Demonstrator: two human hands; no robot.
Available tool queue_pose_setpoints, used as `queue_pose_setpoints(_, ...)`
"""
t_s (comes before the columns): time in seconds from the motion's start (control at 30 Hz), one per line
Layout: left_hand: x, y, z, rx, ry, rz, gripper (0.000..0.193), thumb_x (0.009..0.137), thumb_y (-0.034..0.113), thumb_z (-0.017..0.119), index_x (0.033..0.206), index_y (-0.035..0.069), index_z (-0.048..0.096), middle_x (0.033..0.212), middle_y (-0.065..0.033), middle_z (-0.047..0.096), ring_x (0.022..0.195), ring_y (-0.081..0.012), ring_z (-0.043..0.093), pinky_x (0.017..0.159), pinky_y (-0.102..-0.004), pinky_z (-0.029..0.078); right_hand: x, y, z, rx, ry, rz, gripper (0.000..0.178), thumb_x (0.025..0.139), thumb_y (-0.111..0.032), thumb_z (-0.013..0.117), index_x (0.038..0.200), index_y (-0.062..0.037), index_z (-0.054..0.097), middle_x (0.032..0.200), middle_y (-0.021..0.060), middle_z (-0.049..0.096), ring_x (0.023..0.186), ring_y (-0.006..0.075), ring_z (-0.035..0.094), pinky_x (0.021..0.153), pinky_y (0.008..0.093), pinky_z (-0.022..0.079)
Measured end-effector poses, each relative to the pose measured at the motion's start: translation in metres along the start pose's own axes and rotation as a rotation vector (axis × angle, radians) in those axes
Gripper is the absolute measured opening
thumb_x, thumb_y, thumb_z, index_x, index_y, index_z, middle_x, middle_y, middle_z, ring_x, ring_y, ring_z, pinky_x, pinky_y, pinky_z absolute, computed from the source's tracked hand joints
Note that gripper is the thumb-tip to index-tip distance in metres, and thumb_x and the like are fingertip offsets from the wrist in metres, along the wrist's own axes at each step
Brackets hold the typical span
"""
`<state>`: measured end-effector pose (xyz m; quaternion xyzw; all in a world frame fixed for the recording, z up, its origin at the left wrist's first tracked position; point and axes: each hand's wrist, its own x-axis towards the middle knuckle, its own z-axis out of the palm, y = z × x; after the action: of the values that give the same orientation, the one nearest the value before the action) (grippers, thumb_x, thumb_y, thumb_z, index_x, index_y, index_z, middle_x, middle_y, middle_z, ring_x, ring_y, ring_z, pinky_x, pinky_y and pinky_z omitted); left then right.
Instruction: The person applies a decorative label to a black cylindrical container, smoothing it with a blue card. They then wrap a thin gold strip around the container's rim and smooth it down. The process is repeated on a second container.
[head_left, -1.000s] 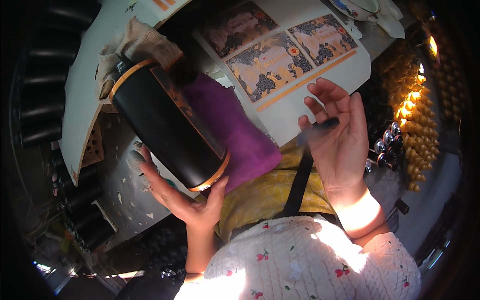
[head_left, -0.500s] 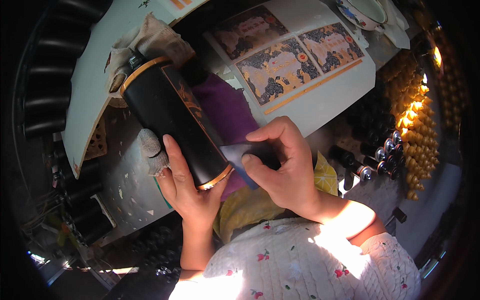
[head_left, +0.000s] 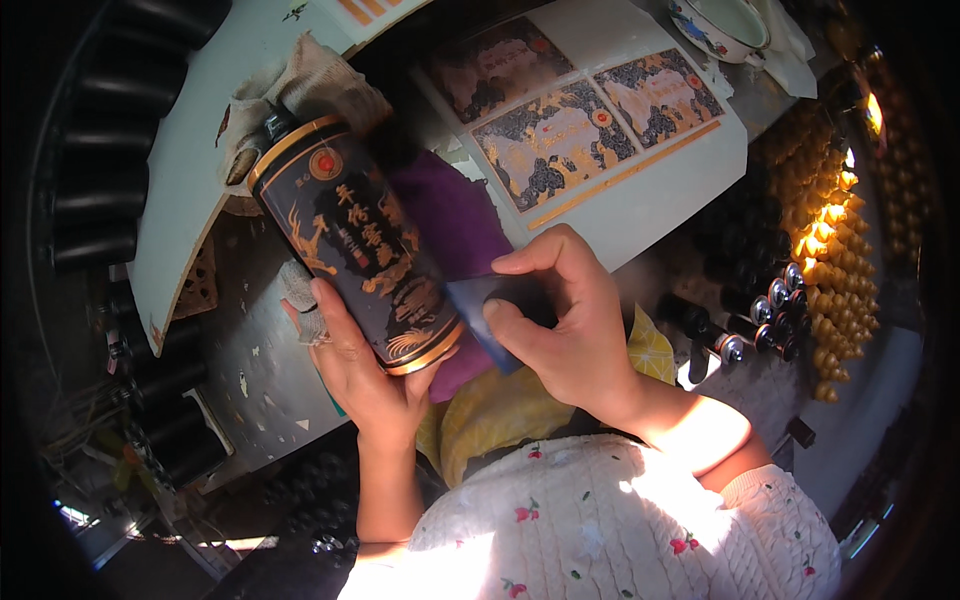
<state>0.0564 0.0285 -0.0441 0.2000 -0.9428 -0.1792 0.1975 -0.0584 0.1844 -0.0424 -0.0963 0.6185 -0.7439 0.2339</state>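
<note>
A black bottle (head_left: 350, 240) with gold bands and a gold dragon design leans with its neck away to the far left. My left hand (head_left: 365, 375) grips it near its base, one finger wrapped in a grey cloth cover. In my right hand (head_left: 575, 335) a thin, dark blue, flexible squeegee-like sheet (head_left: 490, 315) is pinched between thumb and fingers, its edge touching or very near the bottle's right side. Behind the bottle lies a purple cloth (head_left: 455, 210). A greyish rag (head_left: 315, 85) sits at the bottle's neck.
Printed decal sheets (head_left: 560, 150) lie on a white board (head_left: 690, 165) at the far side. An enamel basin (head_left: 725, 30) stands at the far right. Several black bottles (head_left: 700, 320) lie at right beside stacked gold pieces (head_left: 830, 290). More black bottles (head_left: 95, 160) line the left.
The bottle has turned about its long axis, so the decorated face now shows where plain black was. My right hand and the blue sheet have barely moved.
</note>
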Motion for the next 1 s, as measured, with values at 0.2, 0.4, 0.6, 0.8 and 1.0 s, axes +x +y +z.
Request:
queue_pose_setpoints(0.2,-0.008,-0.016,0.020,-0.221,0.188,0.091,0.110,0.083,0.061,0.070,0.153,-0.010,0.023,0.152,-0.0279,0.039,0.143,-0.0389,0.037,0.119,-0.0466,0.020,0.002,0.003,0.003,0.001,-0.008,-0.007,0.024,0.078,0.002,0.068,0.100,-0.0003,0.058,0.095,0.0081,0.059,0.090,0.0171,0.059,0.082,0.0290,0.048)
queue_pose_setpoints(0.4,-0.002,-0.014,0.006,0.023,0.082,0.181,0.105,0.088,0.069,0.055,0.150,-0.011,0.030,0.156,-0.0265,0.034,0.148,-0.0379,0.029,0.121,-0.0575,0.003,0.003,-0.004,-0.002,0.001,-0.016,0.016,0.024,0.078,0.002,0.069,0.100,-0.0001,0.058,0.096,0.0088,0.059,0.091,0.0186,0.060,0.082,0.0295,0.048)
queue_pose_setpoints(0.6,-0.003,-0.012,0.013,0.038,0.186,0.212,0.103,0.088,0.067,0.058,0.149,-0.011,0.031,0.156,-0.0244,0.035,0.145,-0.0385,0.035,0.118,-0.0648,-0.003,0.003,-0.001,-0.001,0.016,-0.026,0.003,0.024,0.078,0.001,0.070,0.099,0.0004,0.059,0.097,0.0097,0.061,0.093,0.0194,0.062,0.085,0.0296,0.048)
queue_pose_setpoints(0.8,-0.007,-0.022,0.011,0.046,0.210,0.238,0.094,0.091,0.063,0.057,0.147,-0.010,0.037,0.140,-0.0217,0.055,0.134,-0.0352,0.051,0.116,-0.0685,-0.005,0.003,-0.002,-0.004,-0.055,-0.060,-0.052,0.027,0.080,0.005,0.068,0.103,-0.0018,0.056,0.097,0.0044,0.057,0.089,0.0100,0.057,0.079,0.0248,0.047)
queue_pose_setpoints(1.0,-0.004,-0.004,0.008,0.096,0.211,0.195,0.086,0.097,0.058,0.048,0.145,-0.012,0.037,0.150,-0.0258,0.043,0.142,-0.0394,0.039,0.120,-0.0623,-0.003,0.000,0.001,-0.001,-0.006,-0.020,0.012,0.024,0.077,0.001,0.070,0.098,0.0003,0.059,0.096,0.0094,0.061,0.092,0.0196,0.062,0.085,0.0298,0.049)
